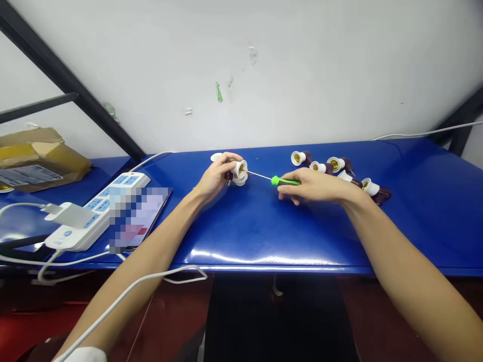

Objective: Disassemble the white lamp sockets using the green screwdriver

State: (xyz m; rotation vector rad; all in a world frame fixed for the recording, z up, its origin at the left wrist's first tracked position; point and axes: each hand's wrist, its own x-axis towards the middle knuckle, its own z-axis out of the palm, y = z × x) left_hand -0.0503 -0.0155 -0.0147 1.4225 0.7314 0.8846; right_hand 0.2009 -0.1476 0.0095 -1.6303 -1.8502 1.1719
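Note:
My left hand (pixel 218 177) grips a white lamp socket (pixel 240 169) with a brass inner contact, its open end facing right. My right hand (pixel 313 185) holds a screwdriver with a green handle (pixel 286 181), and its thin steel shaft (pixel 259 175) reaches left to the socket's mouth. Below the held socket lies another white socket part (pixel 240 180), and a white disc (pixel 216 157) sits behind my left hand. Just beyond my right hand, several white sockets with dark brown bases (pixel 322 168) lie in a loose row on the blue workbench (pixel 264 236).
A white power strip (pixel 96 211) and a phone with a blurred screen (pixel 138 218) lie at the left, near a cardboard box (pixel 41 158). White cables (pixel 124 289) cross the front edge. A black metal frame (pixel 64 80) rises at the upper left, against a white wall.

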